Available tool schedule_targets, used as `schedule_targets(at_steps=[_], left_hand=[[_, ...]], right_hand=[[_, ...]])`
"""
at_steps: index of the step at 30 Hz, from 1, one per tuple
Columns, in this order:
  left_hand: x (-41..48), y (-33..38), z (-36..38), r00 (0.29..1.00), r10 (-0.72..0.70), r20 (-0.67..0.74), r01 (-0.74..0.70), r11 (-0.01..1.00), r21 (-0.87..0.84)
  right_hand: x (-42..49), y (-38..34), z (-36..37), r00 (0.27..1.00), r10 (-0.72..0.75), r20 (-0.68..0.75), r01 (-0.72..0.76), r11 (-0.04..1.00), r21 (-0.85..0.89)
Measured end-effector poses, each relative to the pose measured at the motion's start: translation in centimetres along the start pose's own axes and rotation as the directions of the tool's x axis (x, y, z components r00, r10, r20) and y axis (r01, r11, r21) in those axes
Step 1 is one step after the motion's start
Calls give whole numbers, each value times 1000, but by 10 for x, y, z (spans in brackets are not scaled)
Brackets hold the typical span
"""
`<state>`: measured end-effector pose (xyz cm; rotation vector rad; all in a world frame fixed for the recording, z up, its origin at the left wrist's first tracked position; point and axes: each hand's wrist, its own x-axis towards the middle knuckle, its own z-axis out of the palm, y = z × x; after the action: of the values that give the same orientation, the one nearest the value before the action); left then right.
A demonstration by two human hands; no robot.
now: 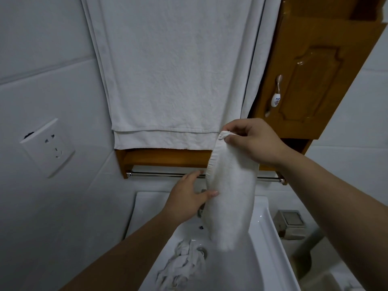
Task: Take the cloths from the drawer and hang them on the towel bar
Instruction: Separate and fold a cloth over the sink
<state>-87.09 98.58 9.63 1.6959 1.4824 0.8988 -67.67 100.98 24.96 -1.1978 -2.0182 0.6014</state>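
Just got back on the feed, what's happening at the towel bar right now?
A person holds a white cloth in front of the towel bar, above the sink. The right hand pinches its top corner. The left hand lies against its left edge, thumb on the front, though a real grip there is unclear. The cloth is not yet draped over the bar. A crumpled cloth lies in the sink, and a large white towel hangs above.
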Motion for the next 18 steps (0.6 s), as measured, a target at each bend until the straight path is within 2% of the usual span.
schedule_targets(at_steps=[3, 6, 8, 10, 12, 15, 18], left_hand=[[-9, -1, 2, 986, 107, -126, -97, 992, 81], [-19, -2, 8, 973, 203, -113, -197, 978, 63], [-23, 0, 11, 988, 140, -58, -144, 987, -76], [-22, 2, 9, 999, -8, -39, -4, 956, -292], [-18, -1, 5, 992, -117, -38, 94, 923, -373], [-17, -15, 3, 989, -147, -9, 141, 962, -235], [-24, -23, 10, 990, -102, 96, 116, 982, -150]], right_hand=[[-3, 1, 0, 999, -41, -10, 41, 999, 26], [-5, 1, -3, 999, -42, -18, 43, 996, 74], [-6, 1, -6, 999, -41, -10, 42, 992, 115], [-7, 1, -9, 999, -43, 20, 39, 984, 171], [-9, 0, -14, 998, -49, 45, 37, 971, 236], [-11, -1, -21, 999, -38, 18, 30, 940, 340], [-10, 1, -28, 1000, -7, -6, 9, 898, 439]])
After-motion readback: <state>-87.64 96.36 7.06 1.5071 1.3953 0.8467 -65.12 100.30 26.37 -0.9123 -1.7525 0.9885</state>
